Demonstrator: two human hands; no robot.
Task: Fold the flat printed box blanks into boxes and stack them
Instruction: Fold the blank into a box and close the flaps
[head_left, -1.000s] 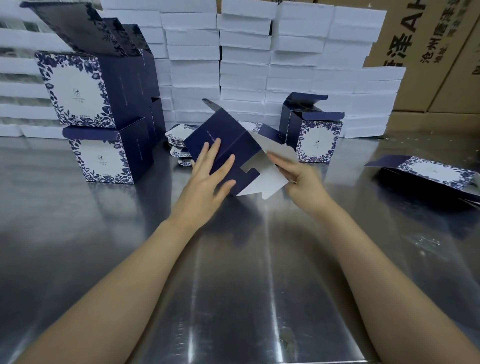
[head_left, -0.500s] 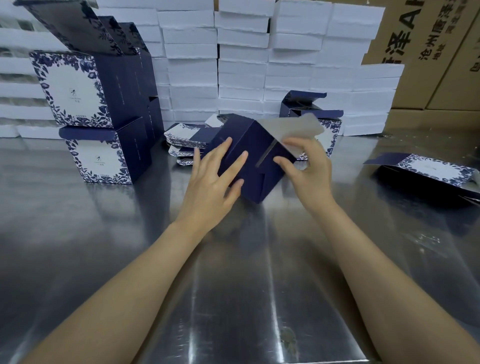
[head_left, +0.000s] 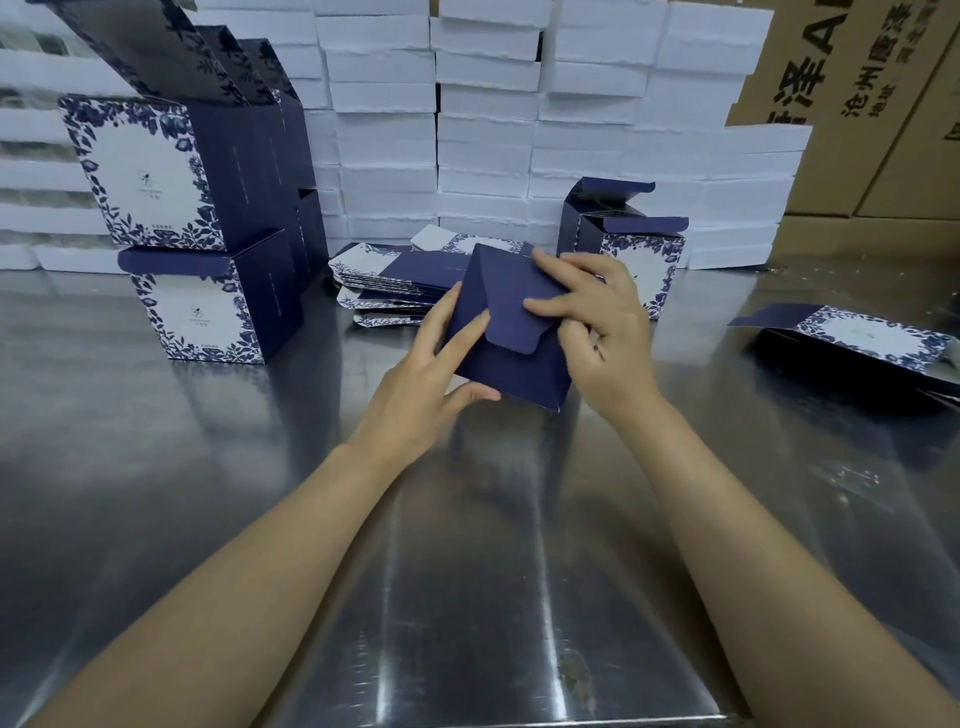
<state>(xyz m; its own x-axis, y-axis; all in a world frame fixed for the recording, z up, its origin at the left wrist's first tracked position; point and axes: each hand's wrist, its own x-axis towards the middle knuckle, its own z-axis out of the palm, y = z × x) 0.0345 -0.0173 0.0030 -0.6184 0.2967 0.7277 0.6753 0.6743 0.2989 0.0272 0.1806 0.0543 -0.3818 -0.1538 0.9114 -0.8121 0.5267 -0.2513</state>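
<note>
A navy box (head_left: 511, 358) is held above the steel table, its bottom flaps turned toward me. My left hand (head_left: 431, 374) grips its left edge, thumb underneath. My right hand (head_left: 597, 322) presses a rounded flap down onto the box's face. Behind it lies a pile of flat printed blanks (head_left: 384, 286). Folded blue-and-white floral boxes stand stacked at the left (head_left: 171, 228). Two more folded boxes with open lids (head_left: 631, 244) stand just behind my right hand.
One flat blank (head_left: 857, 338) lies at the right on the steel table (head_left: 467, 571). White cartons (head_left: 488, 130) are stacked along the back wall, with brown corrugated cartons (head_left: 857, 104) at the far right.
The blank went from half open with white flaps showing to a squared box with its bottom flaps folded shut. My right hand moved from under the flap onto the box's face.
</note>
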